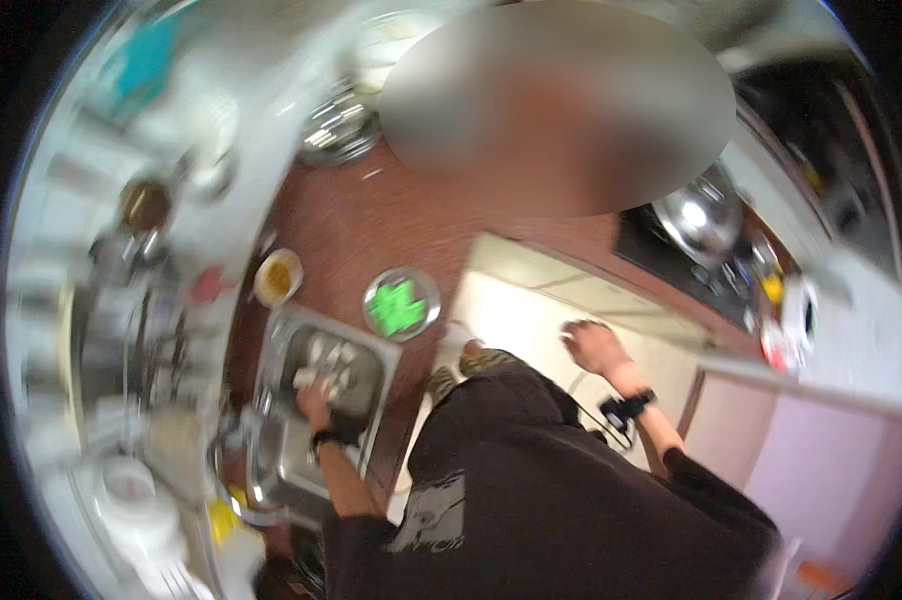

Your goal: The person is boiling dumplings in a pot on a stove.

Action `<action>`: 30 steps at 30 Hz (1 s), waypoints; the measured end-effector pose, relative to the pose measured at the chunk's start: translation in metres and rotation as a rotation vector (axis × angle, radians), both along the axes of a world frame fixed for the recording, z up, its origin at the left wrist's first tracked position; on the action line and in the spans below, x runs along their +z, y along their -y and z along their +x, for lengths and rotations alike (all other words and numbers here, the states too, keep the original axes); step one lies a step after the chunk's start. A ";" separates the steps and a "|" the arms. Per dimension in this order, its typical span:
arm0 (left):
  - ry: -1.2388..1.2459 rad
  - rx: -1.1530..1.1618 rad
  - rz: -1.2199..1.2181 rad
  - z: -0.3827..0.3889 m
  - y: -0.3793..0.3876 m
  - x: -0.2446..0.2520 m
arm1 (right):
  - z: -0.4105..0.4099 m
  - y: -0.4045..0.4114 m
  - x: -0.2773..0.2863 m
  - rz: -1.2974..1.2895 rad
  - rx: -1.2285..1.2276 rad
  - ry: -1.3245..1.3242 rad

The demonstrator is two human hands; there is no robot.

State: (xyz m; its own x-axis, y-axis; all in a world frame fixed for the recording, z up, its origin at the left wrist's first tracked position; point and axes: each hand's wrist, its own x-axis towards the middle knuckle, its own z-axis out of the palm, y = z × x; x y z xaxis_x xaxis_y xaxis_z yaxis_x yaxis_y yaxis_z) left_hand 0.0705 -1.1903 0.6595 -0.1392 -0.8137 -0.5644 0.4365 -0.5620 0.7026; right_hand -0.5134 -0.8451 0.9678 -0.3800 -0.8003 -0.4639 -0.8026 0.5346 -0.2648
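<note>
My left hand (315,402) reaches down into the steel sink (393,364), its fingers at several whitish pieces (335,366) lying in the basin. Whether it grips any of them is blurred. My right hand (593,346) hangs in the air over the light floor, away from the counter, its fingers loosely curled with nothing seen in them. Beside the sink, on the reddish-brown countertop (338,225), a round metal plate (434,301) holds bright green pieces (397,308). A white bowl (279,278) with yellow-brown contents stands near the sink's far left corner.
Stacked metal dishes (338,127) stand at the counter's far end. On the right are a black stovetop (646,251) and a shiny metal pot or lid (698,217). A white jug-like container (132,499) stands at lower left. A blurred oval covers the top middle.
</note>
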 end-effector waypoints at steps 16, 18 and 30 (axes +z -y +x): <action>0.577 -0.293 0.060 -0.019 0.022 0.058 | 0.057 -0.221 0.020 0.139 -0.566 -0.063; 0.753 -0.397 -0.046 -0.031 0.023 0.083 | 0.066 -0.247 0.022 0.159 -0.609 -0.042; 0.733 -0.862 -1.042 -0.463 -0.175 0.382 | 0.044 -0.456 -0.003 -0.005 -0.986 -0.003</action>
